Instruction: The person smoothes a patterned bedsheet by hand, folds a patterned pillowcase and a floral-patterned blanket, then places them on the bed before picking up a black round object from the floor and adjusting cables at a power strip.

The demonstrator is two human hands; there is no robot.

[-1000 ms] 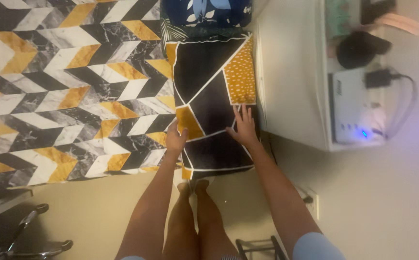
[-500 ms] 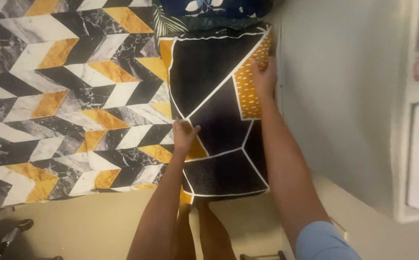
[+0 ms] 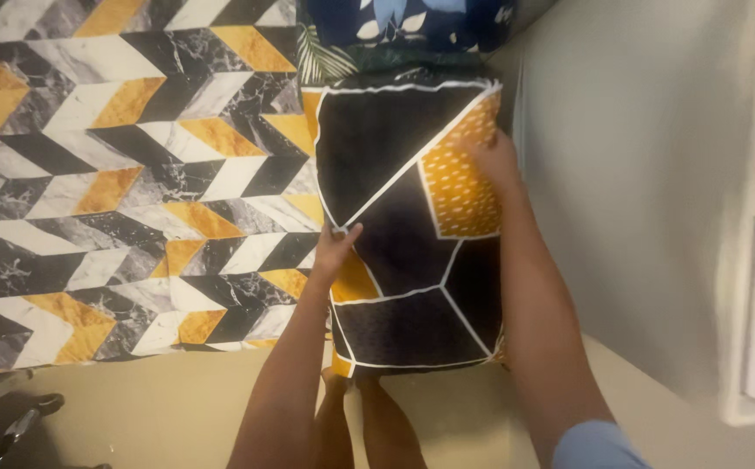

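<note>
- Black cushion (image 3: 395,234) w/ white lines and mustard patches fills centre of frame, lying on the bed's lower right corner; one patch, upper right of the cushion, is mustard w/ pale dots
- Left hand (image 3: 336,247) sits at cushion's left edge, mid-frame; fingers bent, thumb spread out over the fabric; looks like a pinch on the edge, but underside fingers hidden, so can't tell how firm the hold is
- Right hand (image 3: 492,156) at cushion's upper right, over the dotted patch; fingers curl round the right edge, gripping it; forearm runs down to lower right, w/ pale blue sleeve (image 3: 594,447) at bottom
- Bedspread (image 3: 117,182), chevron pattern in black, grey marble, white and mustard, covers left half of frame; cushion overlaps its right side
- Dark blue leaf-print pillow (image 3: 403,22) at top centre, touching cushion's top edge
- Bare legs (image 3: 369,426) show at bottom centre, btwn the arms; white shelf unit (image 3: 746,260) at right edge, blurred
</note>
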